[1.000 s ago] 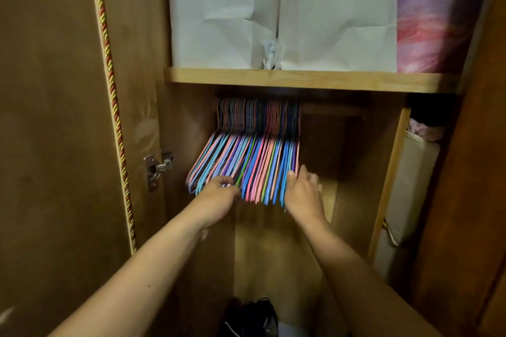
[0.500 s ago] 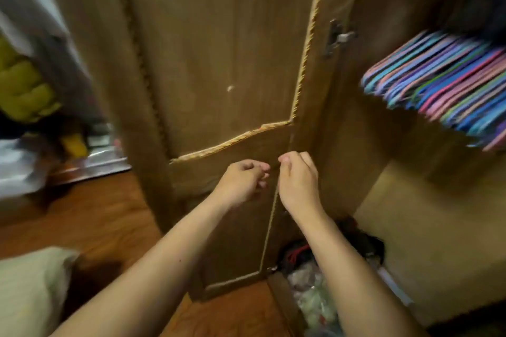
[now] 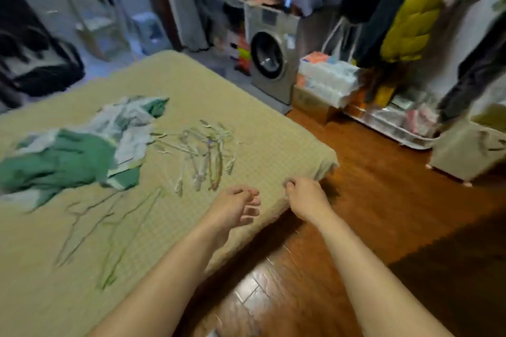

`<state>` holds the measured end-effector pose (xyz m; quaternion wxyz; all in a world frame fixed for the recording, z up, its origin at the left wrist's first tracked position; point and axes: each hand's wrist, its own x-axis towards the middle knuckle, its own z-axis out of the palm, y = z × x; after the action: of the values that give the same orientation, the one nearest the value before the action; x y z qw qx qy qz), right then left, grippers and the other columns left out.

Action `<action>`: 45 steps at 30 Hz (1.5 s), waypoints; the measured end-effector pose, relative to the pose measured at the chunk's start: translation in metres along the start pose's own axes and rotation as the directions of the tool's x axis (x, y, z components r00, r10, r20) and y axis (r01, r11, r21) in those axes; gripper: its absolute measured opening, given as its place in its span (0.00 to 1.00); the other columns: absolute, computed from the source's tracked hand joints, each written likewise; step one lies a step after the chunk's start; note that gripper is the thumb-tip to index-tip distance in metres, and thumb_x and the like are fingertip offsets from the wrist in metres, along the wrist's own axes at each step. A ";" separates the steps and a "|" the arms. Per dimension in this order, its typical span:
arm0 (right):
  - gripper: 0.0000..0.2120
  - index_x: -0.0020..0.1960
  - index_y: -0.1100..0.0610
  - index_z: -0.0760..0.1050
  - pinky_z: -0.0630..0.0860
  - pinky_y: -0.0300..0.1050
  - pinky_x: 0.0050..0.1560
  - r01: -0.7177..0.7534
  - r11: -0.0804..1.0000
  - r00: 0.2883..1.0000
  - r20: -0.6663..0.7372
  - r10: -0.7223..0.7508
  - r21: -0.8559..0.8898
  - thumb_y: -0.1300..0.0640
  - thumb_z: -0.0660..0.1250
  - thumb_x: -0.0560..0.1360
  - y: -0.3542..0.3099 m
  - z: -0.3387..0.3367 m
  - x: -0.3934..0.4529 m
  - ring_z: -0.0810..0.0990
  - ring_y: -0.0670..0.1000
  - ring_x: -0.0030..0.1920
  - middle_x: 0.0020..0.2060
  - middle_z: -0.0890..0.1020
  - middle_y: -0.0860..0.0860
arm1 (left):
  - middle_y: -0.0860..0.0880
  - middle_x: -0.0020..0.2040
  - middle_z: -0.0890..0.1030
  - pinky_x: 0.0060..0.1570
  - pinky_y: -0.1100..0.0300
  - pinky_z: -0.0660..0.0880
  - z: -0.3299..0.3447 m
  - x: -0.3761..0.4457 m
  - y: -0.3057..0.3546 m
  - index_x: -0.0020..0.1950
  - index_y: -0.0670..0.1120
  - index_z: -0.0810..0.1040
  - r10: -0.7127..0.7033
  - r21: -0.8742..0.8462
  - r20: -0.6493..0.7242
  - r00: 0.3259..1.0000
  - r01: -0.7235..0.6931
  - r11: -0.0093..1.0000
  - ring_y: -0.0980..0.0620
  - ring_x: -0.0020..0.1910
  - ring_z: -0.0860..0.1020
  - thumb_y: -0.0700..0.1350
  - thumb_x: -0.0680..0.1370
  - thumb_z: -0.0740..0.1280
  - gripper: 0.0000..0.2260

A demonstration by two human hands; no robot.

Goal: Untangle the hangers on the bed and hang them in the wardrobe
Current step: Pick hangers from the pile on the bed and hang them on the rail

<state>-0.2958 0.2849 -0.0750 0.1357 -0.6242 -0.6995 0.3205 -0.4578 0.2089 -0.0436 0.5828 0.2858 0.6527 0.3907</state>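
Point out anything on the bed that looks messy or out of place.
A tangled cluster of hangers lies mid-bed, hooks and arms crossing. More loose hangers sprawl nearer the camera. A crumpled green and white cloth lies heaped to their left. Both hands hover empty near the bed corner.

A green-and-white cloth [image 3: 71, 156] lies crumpled at nine o'clock, a washing machine [image 3: 269, 56] stands at twelve, and a yellow-green quilted coat [image 3: 413, 19] hangs at two.
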 end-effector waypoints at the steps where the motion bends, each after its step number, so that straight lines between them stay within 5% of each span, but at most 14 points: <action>1: 0.14 0.55 0.57 0.81 0.74 0.49 0.56 0.065 0.998 0.997 0.051 -0.065 -0.005 0.57 0.57 0.81 -0.035 0.030 0.015 0.79 0.59 0.58 0.55 0.83 0.57 | 0.47 0.43 0.80 0.37 0.61 0.73 -0.042 0.000 -0.008 0.53 0.44 0.79 -0.017 -0.044 -0.064 0.998 0.014 0.999 0.50 0.36 0.79 0.37 0.79 0.59 0.09; 9: 0.11 0.50 0.59 0.82 0.75 0.50 0.53 0.241 0.970 0.927 0.293 -0.234 0.011 0.57 0.61 0.79 -0.176 0.208 0.078 0.80 0.60 0.55 0.49 0.84 0.58 | 0.49 0.44 0.82 0.38 0.61 0.76 -0.249 0.026 -0.080 0.56 0.45 0.80 -0.178 -0.235 -0.332 0.927 0.101 0.967 0.52 0.38 0.80 0.40 0.80 0.60 0.10; 15: 0.12 0.54 0.57 0.82 0.73 0.46 0.55 0.223 0.975 0.885 0.422 -0.198 -0.009 0.58 0.60 0.80 -0.194 0.274 0.129 0.79 0.55 0.57 0.52 0.84 0.53 | 0.48 0.47 0.83 0.45 0.57 0.77 -0.297 0.067 -0.107 0.56 0.46 0.80 -0.339 -0.341 -0.360 0.869 0.216 0.915 0.52 0.40 0.81 0.43 0.80 0.61 0.10; 21: 0.10 0.51 0.56 0.81 0.73 0.45 0.51 0.214 0.975 0.803 0.580 -0.138 -0.064 0.59 0.61 0.79 -0.168 0.341 0.209 0.81 0.55 0.54 0.50 0.85 0.53 | 0.46 0.45 0.82 0.34 0.61 0.74 -0.299 0.145 -0.149 0.55 0.44 0.80 -0.460 -0.426 -0.403 0.792 0.282 0.859 0.52 0.37 0.79 0.39 0.81 0.61 0.09; 26: 0.09 0.43 0.52 0.78 0.71 0.44 0.45 0.252 0.958 0.709 0.700 -0.084 -0.140 0.58 0.61 0.79 -0.141 0.410 0.256 0.80 0.55 0.49 0.42 0.83 0.49 | 0.41 0.46 0.82 0.36 0.58 0.74 -0.338 0.200 -0.239 0.57 0.42 0.80 -0.557 -0.387 -0.582 0.592 0.401 0.831 0.47 0.39 0.79 0.37 0.77 0.66 0.09; 29: 0.10 0.45 0.57 0.79 0.74 0.47 0.47 0.326 0.929 0.669 0.737 -0.095 -0.177 0.58 0.60 0.79 -0.122 0.460 0.278 0.80 0.56 0.48 0.44 0.83 0.53 | 0.37 0.55 0.81 0.47 0.54 0.75 -0.400 0.237 -0.313 0.62 0.40 0.77 -0.472 -0.213 -0.790 0.392 0.546 0.810 0.41 0.49 0.80 0.39 0.77 0.66 0.13; 31: 0.10 0.46 0.58 0.79 0.75 0.49 0.48 0.344 0.919 0.654 0.752 -0.088 -0.192 0.58 0.60 0.80 -0.110 0.486 0.283 0.80 0.56 0.47 0.44 0.83 0.54 | 0.35 0.57 0.77 0.53 0.48 0.74 -0.446 0.251 -0.358 0.62 0.41 0.74 -0.378 -0.066 -0.866 0.327 0.674 0.736 0.35 0.55 0.77 0.41 0.76 0.66 0.15; 35: 0.10 0.48 0.55 0.81 0.75 0.46 0.50 0.278 0.945 0.651 0.757 -0.057 -0.169 0.58 0.60 0.80 -0.083 0.534 0.277 0.82 0.53 0.47 0.44 0.84 0.50 | 0.36 0.59 0.73 0.55 0.41 0.74 -0.497 0.271 -0.434 0.57 0.44 0.70 -0.326 0.079 -0.884 0.337 0.793 0.605 0.32 0.57 0.73 0.49 0.76 0.69 0.15; 39: 0.14 0.39 0.48 0.78 0.72 0.40 0.45 0.218 0.963 0.591 0.807 -0.001 -0.159 0.60 0.61 0.80 -0.088 0.571 0.234 0.80 0.50 0.43 0.36 0.81 0.44 | 0.40 0.50 0.79 0.44 0.48 0.75 -0.489 0.260 -0.453 0.51 0.48 0.69 -0.248 0.180 -0.867 0.432 0.736 0.653 0.37 0.49 0.78 0.46 0.81 0.61 0.03; 43: 0.10 0.47 0.54 0.81 0.76 0.44 0.45 0.079 0.993 0.521 0.853 0.037 -0.092 0.54 0.62 0.80 -0.120 0.588 0.177 0.78 0.46 0.37 0.36 0.81 0.46 | 0.46 0.36 0.76 0.30 0.60 0.71 -0.453 0.234 -0.415 0.44 0.49 0.72 -0.190 0.047 -0.794 0.578 0.370 0.928 0.58 0.29 0.75 0.41 0.83 0.60 0.09; 45: 0.11 0.59 0.49 0.75 0.80 0.52 0.55 -0.123 0.992 0.517 0.855 0.036 0.032 0.47 0.63 0.80 -0.149 0.589 0.151 0.81 0.46 0.45 0.48 0.82 0.46 | 0.47 0.35 0.76 0.31 0.59 0.74 -0.434 0.221 -0.382 0.46 0.47 0.74 -0.094 0.021 -0.786 0.612 0.178 0.984 0.55 0.31 0.76 0.41 0.83 0.59 0.08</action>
<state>-0.7879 0.2635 -0.4613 -0.2113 -0.4121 -0.6320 0.6214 -0.8881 0.1120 -0.4779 0.2548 0.0654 0.8788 0.3982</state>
